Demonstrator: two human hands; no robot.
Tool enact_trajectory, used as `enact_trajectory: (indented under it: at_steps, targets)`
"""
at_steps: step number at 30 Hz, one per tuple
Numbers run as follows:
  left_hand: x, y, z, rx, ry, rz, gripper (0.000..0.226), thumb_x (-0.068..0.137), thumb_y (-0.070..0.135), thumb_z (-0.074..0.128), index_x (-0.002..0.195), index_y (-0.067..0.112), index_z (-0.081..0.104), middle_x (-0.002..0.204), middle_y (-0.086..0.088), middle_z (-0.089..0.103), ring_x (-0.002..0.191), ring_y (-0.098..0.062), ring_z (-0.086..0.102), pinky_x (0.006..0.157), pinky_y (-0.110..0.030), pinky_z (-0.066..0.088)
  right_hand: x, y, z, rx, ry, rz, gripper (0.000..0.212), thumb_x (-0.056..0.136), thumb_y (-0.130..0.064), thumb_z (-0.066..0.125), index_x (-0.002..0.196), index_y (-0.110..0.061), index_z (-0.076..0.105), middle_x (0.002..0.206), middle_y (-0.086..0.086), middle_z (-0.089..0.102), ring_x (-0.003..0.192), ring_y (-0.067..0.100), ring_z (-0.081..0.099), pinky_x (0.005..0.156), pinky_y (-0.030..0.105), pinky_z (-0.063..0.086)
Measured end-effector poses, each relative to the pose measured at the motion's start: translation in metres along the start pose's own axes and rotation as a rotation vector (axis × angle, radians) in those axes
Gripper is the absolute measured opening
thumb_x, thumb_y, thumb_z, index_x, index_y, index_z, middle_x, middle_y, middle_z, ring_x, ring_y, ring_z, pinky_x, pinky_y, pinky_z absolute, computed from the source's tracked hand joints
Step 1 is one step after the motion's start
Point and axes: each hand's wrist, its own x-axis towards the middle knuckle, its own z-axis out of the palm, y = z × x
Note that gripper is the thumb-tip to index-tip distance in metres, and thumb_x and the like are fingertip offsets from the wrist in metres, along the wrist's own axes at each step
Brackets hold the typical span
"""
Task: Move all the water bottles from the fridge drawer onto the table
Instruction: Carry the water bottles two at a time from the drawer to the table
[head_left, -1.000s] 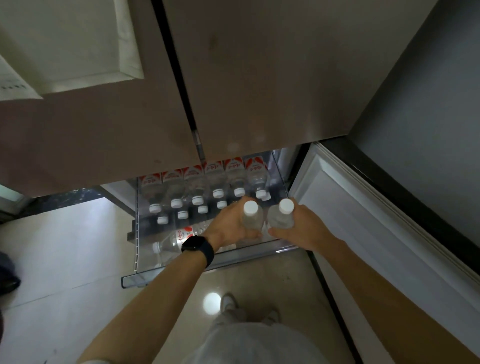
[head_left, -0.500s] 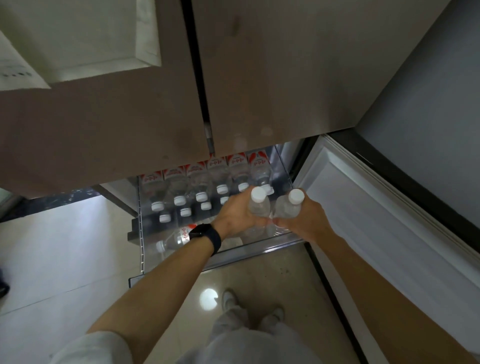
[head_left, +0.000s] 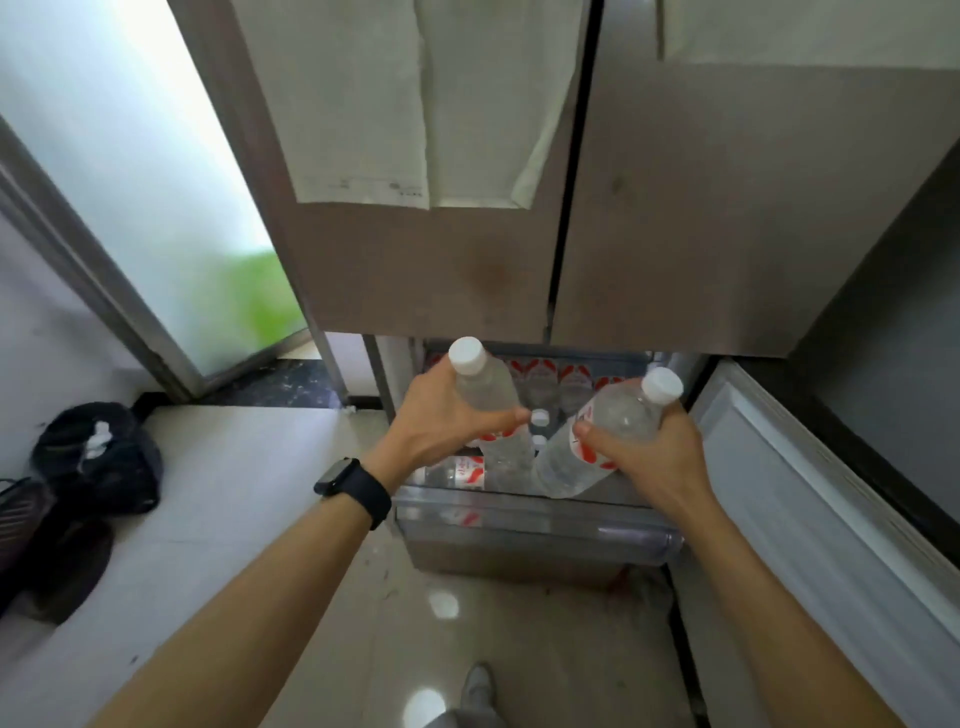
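My left hand (head_left: 441, 423) grips a clear water bottle (head_left: 485, 387) with a white cap, held above the open fridge drawer (head_left: 535, 525). Tilted to the right is a second bottle (head_left: 602, 431) with a red label, gripped by my right hand (head_left: 644, 452). Both bottles hang over the drawer. Inside it, several more bottles (head_left: 550, 374) with red labels stand in rows at the back, and one bottle (head_left: 454, 473) lies on its side near the front wall. No table is in view.
The closed upper fridge doors (head_left: 571, 260) rise just behind the bottles, with papers stuck on them. An open white door panel (head_left: 810, 499) stands on the right. A dark bag (head_left: 98, 457) lies on the tiled floor at the left, below a glass door (head_left: 130, 182).
Both hands have lifted their bottles up out of the drawer and moved apart. The view has risen and swung left, bringing the glass door and the bag into sight.
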Motion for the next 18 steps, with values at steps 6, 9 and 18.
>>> enact_trajectory:
  at_steps: [6, 9, 18]
  targets:
    - [-0.149, -0.008, -0.056, 0.063, 0.187, -0.148, 0.033, 0.073, 0.048, 0.086, 0.093, 0.030, 0.066, 0.087, 0.015, 0.071, 0.083, 0.006, 0.066, 0.066, -0.007, 0.044, -0.079, -0.023, 0.052, 0.026, -0.319, -0.125, 0.057, 0.067, -0.034, 0.091, 0.113, -0.027, 0.059, 0.106, -0.010, 0.065, 0.097, 0.006, 0.063, 0.080, 0.024, 0.053]
    - [-0.237, -0.029, -0.073, 0.132, 0.254, -0.297, 0.042, 0.067, 0.060, 0.084, 0.093, 0.034, 0.064, 0.087, 0.017, 0.069, 0.083, 0.002, 0.064, 0.069, -0.013, 0.043, -0.135, -0.032, 0.088, 0.008, -0.506, -0.166, 0.052, 0.069, -0.031, 0.089, 0.110, -0.032, 0.057, 0.105, -0.012, 0.063, 0.096, 0.009, 0.062, 0.085, 0.033, 0.053]
    - [-0.503, -0.070, -0.123, 0.142, 0.540, -0.671, 0.067, 0.061, 0.071, 0.081, 0.111, 0.035, 0.056, 0.102, 0.017, 0.065, 0.094, -0.006, 0.063, 0.086, -0.034, 0.056, -0.319, -0.067, 0.212, -0.182, -0.967, -0.410, 0.070, 0.059, -0.059, 0.085, 0.115, -0.027, 0.059, 0.103, -0.012, 0.068, 0.096, 0.010, 0.065, 0.080, 0.028, 0.054]
